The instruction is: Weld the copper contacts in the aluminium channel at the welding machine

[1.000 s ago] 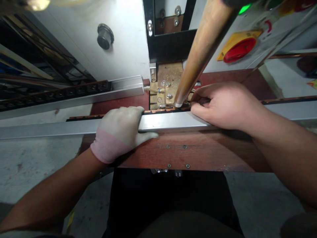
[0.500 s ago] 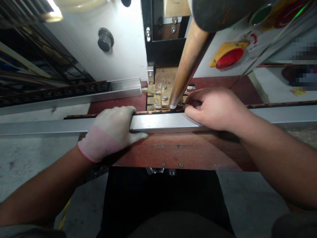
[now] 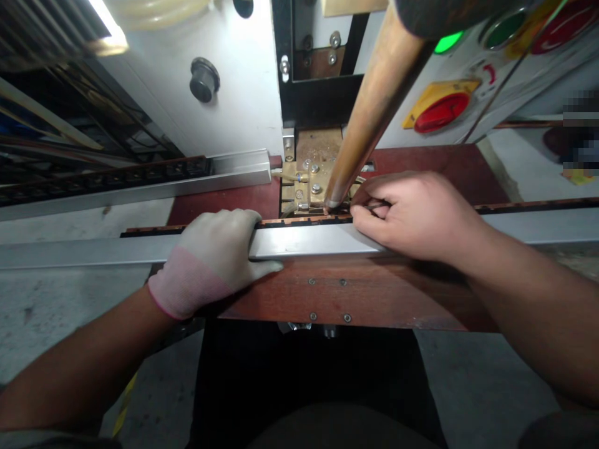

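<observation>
My left hand [image 3: 210, 255], in a white glove with a pink cuff, is closed over a long silver metal rail [image 3: 309, 240], thumb along its near side. Copper-coloured pieces in a black strip [image 3: 294, 221] run along the rail's far edge. My bare right hand [image 3: 412, 212] pinches at that edge, fingertips together; what they hold, a dark thin bit perhaps, is mostly hidden. Just left of those fingertips, a thick copper-coloured rod [image 3: 369, 106] slants down, its pale tip close above the strip. Behind the tip lies a brass block [image 3: 316, 168] with bolts and small tubes.
A reddish-brown board [image 3: 337, 296] with screws lies under the rail. Behind stands a white machine panel [image 3: 234, 100] with a black knob [image 3: 204, 80], a red rotary switch [image 3: 442, 112] and a lit green lamp [image 3: 448, 42]. A second rail [image 3: 238, 171] lies at back left.
The view has shifted slightly, so the scene sits lower. The rod and its dark holder appear a little higher, and the lit green lamp now shows. Both hands keep their places on the rail.
</observation>
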A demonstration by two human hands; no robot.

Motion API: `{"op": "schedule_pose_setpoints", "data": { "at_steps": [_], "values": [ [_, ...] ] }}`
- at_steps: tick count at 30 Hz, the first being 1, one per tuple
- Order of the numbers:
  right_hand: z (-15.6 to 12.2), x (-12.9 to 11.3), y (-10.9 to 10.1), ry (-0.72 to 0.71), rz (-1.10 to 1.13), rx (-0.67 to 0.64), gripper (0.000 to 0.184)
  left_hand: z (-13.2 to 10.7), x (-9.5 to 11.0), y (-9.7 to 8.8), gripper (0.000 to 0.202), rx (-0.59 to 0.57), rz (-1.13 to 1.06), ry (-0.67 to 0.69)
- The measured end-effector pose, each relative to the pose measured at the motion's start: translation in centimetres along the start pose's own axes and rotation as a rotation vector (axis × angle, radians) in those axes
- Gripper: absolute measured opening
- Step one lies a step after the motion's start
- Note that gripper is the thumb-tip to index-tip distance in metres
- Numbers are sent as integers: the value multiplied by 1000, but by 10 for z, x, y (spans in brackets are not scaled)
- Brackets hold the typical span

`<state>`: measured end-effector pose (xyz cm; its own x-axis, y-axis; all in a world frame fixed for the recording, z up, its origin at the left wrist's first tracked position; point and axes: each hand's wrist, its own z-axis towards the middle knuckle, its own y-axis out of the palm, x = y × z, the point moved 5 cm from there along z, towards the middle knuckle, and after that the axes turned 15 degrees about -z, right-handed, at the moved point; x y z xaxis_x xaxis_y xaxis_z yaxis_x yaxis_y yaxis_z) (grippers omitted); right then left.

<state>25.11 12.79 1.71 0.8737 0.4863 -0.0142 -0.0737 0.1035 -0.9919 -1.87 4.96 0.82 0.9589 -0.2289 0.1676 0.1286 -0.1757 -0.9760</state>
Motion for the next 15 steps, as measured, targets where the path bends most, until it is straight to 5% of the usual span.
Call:
{"op": "schedule_pose_setpoints", "data": {
  "at_steps": [6,11,15],
  "values": [
    [-6,-2,-7,-62,61,83,24,-5,6,6,59,45,25,15],
    [-17,-22,-7,-286,207,128,31,-7,22,14,58,138,-17,76],
    [-19,-24,-5,-200,135,93,34,-6,32,19,54,120,-28,70]
  ]
}}
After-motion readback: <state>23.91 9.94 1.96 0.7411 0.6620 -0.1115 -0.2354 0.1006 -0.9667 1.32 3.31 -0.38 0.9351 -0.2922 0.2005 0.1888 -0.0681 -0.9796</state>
